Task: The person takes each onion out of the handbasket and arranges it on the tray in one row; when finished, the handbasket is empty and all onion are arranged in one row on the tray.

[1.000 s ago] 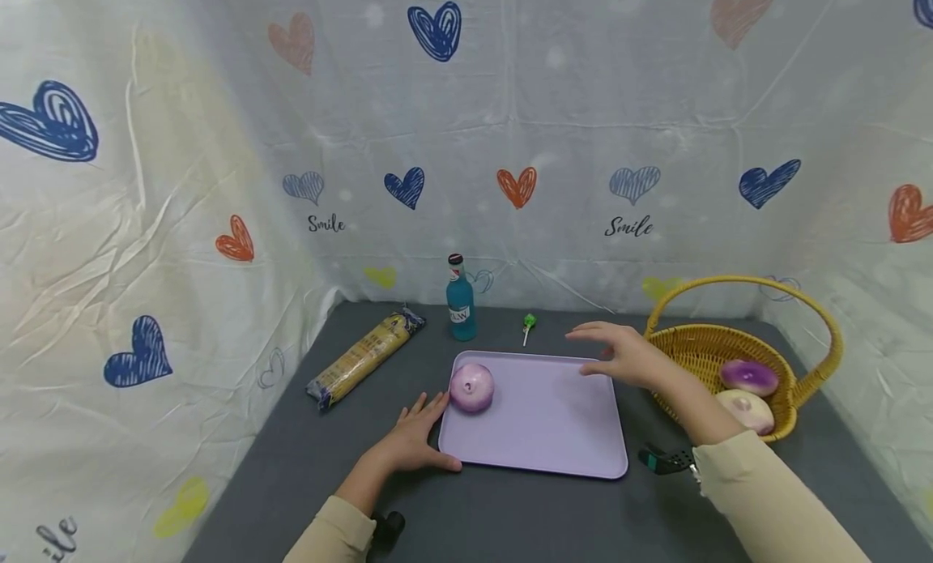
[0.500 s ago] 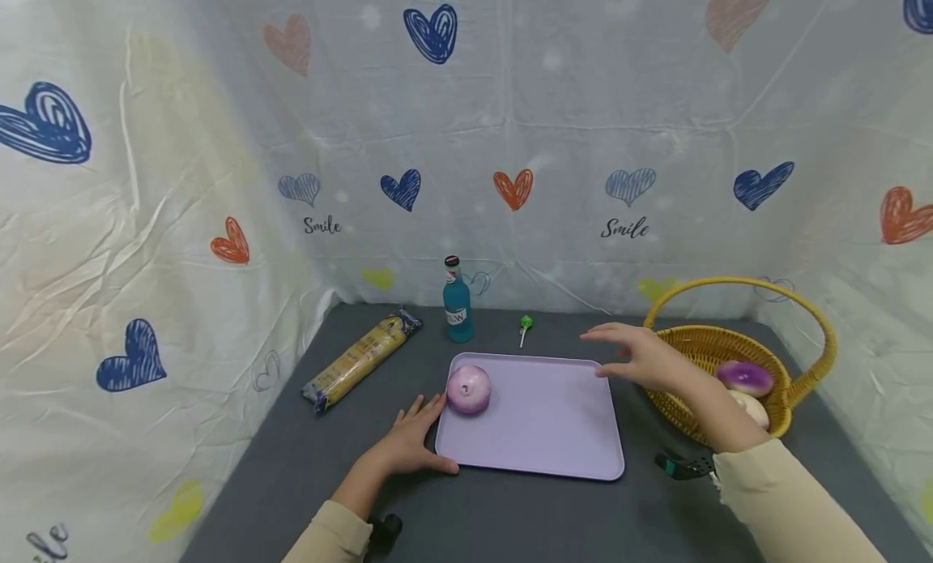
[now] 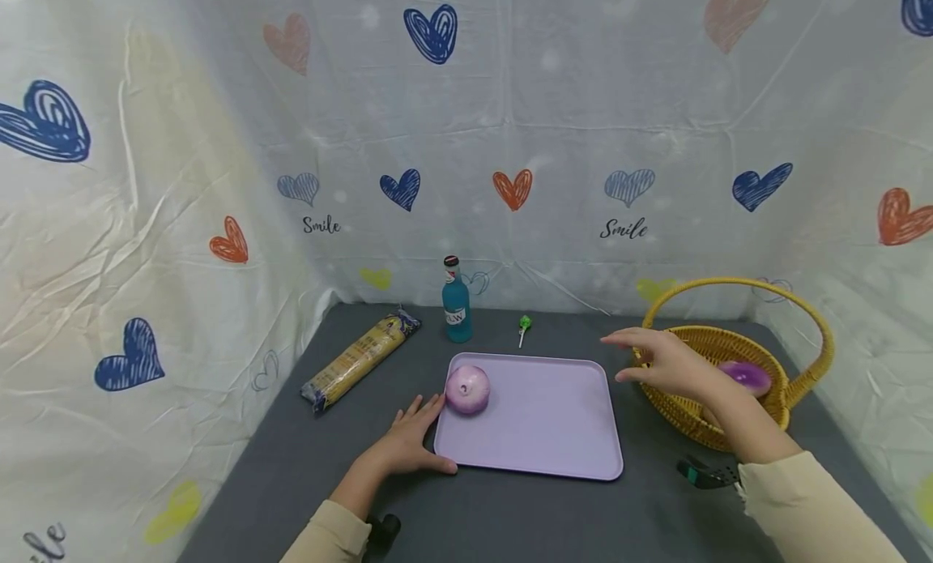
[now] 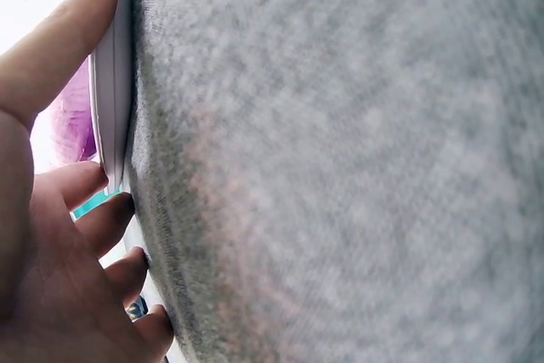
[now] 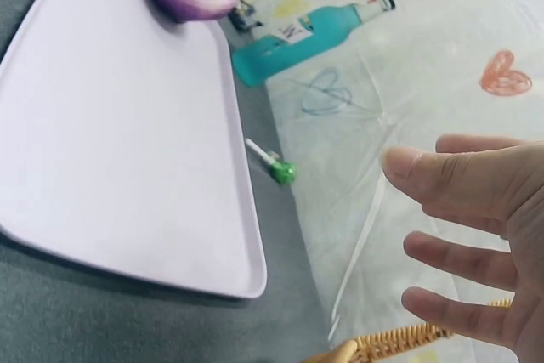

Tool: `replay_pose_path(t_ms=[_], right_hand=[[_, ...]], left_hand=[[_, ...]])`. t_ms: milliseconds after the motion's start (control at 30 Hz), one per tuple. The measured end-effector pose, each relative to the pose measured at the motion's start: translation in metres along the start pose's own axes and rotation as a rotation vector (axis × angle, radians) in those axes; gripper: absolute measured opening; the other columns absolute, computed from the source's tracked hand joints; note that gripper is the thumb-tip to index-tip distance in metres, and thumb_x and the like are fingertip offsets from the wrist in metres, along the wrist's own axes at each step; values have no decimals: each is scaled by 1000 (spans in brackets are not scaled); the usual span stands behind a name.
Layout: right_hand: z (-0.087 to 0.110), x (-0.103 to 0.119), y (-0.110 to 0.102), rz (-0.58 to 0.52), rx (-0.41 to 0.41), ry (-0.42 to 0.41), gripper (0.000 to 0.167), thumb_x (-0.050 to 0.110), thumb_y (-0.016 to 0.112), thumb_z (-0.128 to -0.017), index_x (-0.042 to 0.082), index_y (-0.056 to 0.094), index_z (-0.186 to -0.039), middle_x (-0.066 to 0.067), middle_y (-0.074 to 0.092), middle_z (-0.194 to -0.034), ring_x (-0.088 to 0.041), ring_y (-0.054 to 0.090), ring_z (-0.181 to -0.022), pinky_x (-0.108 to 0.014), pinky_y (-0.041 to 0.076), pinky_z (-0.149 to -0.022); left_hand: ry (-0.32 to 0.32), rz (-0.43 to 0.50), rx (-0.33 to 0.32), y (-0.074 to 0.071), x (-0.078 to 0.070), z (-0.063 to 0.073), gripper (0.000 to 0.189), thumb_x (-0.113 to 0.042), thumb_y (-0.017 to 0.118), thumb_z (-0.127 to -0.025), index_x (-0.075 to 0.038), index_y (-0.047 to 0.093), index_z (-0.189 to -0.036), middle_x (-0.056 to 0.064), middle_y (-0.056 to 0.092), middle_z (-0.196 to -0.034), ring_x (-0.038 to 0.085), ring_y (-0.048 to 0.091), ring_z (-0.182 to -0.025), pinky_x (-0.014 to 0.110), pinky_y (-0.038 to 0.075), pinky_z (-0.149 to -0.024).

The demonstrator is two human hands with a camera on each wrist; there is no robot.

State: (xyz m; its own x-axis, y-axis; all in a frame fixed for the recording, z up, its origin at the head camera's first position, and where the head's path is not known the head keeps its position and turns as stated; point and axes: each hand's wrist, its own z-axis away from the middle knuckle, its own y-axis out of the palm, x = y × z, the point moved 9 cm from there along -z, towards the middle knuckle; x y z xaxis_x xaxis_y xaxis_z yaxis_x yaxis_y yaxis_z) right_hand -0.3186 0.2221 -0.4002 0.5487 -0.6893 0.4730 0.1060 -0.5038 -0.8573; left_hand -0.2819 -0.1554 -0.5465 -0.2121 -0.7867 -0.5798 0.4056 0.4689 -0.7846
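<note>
A pale purple tray (image 3: pixel 547 417) lies on the grey table, with a purple onion (image 3: pixel 468 390) on its left part. My left hand (image 3: pixel 408 441) rests at the tray's left edge, fingers spread; in the left wrist view its thumb (image 4: pixel 72 27) and a fingertip touch the rim. My right hand (image 3: pixel 666 364) hovers between the tray and the yellow wicker basket (image 3: pixel 685 421), holding nothing, its fingers apart from the thumb. Inside the basket sits a purple and white vegetable (image 3: pixel 747 377); my right forearm mostly hides a second, paler one.
A blue bottle (image 3: pixel 457 308) stands upright behind the tray. To its right lies a green lollipop (image 3: pixel 525 324). A yellow packet (image 3: pixel 360 359) lies slantwise at the left. The basket's tall handle (image 3: pixel 820 336) arches over it. A heart-printed cloth (image 3: pixel 568 142) hangs behind the table.
My right hand has moved right, from above the tray's right corner to in front of the basket. My left hand, the tray and the onion keep their places.
</note>
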Motion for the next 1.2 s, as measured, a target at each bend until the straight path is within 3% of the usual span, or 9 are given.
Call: replay_pose_path(t_ms=[133, 267, 333, 467, 900, 1200], right_hand=[[6, -8, -2, 5, 7, 29, 58, 23, 83, -84, 12, 62, -137, -6, 68, -122, -19, 58, -82, -29, 53, -69], [13, -14, -7, 11, -3, 53, 59, 25, 83, -83, 14, 62, -138, -6, 68, -127, -28, 64, -105, -49, 57, -89], [17, -14, -11, 17, -13, 56, 59, 26, 84, -83, 15, 63, -137, -5, 69, -127, -26, 64, -108, -50, 56, -91], [23, -13, -16, 23, -32, 50, 57, 25, 84, -83, 14, 65, -135, -3, 70, -122, -26, 65, -105, -48, 58, -88], [39, -24, -28, 45, -49, 59, 55, 23, 84, -83, 11, 66, -133, -9, 70, -127, -30, 67, -112, -42, 59, -89], [58, -40, -39, 116, -69, 37, 55, 26, 87, -79, 11, 69, -129, -3, 72, -118, -3, 63, -100, -31, 57, -75]], left_hand=[[13, 1, -3, 0, -2, 0, 118, -56, 86, -71, -13, 24, -161, 11, 23, -168, 42, 5, -156, 68, 3, -121], [17, -3, -9, 0, -2, -1, 118, -57, 86, -71, -12, 24, -161, 11, 22, -168, 42, 5, -156, 67, 4, -121], [21, -3, -11, 0, -3, -1, 118, -57, 86, -71, -10, 24, -161, 12, 22, -168, 43, 6, -156, 68, 4, -121], [14, -3, -7, 0, -2, -1, 118, -57, 86, -71, -11, 24, -161, 12, 22, -168, 42, 5, -156, 67, 4, -121], [6, -7, -7, -1, -1, 2, 118, -58, 85, -71, -12, 23, -162, 11, 22, -168, 42, 5, -156, 67, 4, -122], [21, -6, -4, -1, -2, 1, 118, -57, 85, -72, -11, 23, -162, 12, 21, -168, 42, 5, -156, 67, 4, -121]])
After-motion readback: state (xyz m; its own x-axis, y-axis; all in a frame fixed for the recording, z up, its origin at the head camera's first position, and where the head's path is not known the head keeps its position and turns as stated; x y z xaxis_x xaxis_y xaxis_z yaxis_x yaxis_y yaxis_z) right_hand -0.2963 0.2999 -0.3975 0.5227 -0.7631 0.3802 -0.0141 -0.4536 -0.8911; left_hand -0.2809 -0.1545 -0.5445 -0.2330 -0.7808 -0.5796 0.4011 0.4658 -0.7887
